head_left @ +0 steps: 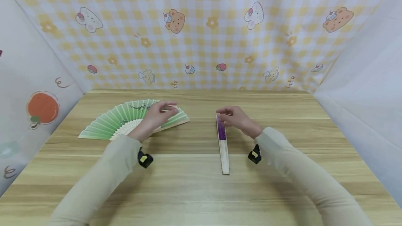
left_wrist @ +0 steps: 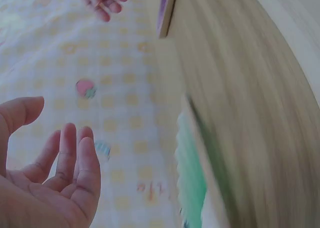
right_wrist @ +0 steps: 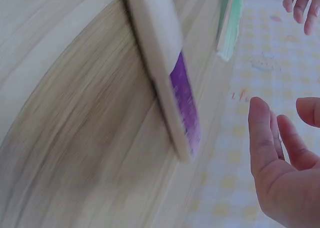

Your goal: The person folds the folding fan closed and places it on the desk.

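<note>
A green folding fan (head_left: 106, 125) with pale ribs and a dark branch pattern lies spread on the left of the table. Above its right part hovers my left hand (head_left: 157, 114), fingers loosely bent and holding nothing. Near the middle a folded fan (head_left: 221, 130), purple at its far end with pale sticks toward me, lies lengthwise. My right hand (head_left: 235, 117) is over its far end, thumb and fingers apart. In the right wrist view the purple fan (right_wrist: 186, 102) is apart from the right hand (right_wrist: 287, 173). The left wrist view shows the left hand (left_wrist: 55, 178) clear of the green fan (left_wrist: 192, 173).
The fans lie on a wood-grain table (head_left: 194, 198). Behind it hangs a yellow checked cloth (head_left: 201, 44) with cartoon prints. White cloth walls (head_left: 361, 79) stand along both sides. Each wrist carries a black camera mount (head_left: 145, 159).
</note>
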Motion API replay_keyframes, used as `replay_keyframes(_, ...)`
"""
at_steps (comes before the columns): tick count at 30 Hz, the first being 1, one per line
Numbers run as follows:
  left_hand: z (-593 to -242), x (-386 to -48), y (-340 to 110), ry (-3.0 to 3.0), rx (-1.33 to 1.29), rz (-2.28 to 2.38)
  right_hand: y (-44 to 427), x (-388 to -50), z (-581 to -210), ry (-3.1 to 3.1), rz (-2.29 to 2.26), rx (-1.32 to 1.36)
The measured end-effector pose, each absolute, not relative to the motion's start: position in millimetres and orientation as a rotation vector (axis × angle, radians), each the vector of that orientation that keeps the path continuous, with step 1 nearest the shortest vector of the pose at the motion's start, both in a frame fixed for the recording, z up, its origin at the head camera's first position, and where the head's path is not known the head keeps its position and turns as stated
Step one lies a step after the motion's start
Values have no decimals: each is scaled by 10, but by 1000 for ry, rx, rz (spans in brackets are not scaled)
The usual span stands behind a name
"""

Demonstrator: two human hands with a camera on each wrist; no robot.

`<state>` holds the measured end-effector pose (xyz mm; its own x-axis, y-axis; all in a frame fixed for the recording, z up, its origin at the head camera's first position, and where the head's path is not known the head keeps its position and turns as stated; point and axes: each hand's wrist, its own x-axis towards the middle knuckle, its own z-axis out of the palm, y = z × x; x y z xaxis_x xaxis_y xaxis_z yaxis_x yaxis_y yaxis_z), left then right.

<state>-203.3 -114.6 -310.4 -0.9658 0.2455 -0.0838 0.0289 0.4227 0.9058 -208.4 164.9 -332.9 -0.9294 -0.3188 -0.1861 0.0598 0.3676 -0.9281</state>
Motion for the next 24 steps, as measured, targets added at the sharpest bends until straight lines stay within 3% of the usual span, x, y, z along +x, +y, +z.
replay_keyframes(17, -3150, -1742, -2011, 2627, 61, 1647, 1109, -2203, -3306, 2193, -1511, -376)
replay_keyframes(24, -3860, -2192, -2774, 2650, -64, 1854, 889, -2308, -3327, 2171, -1535, -315)
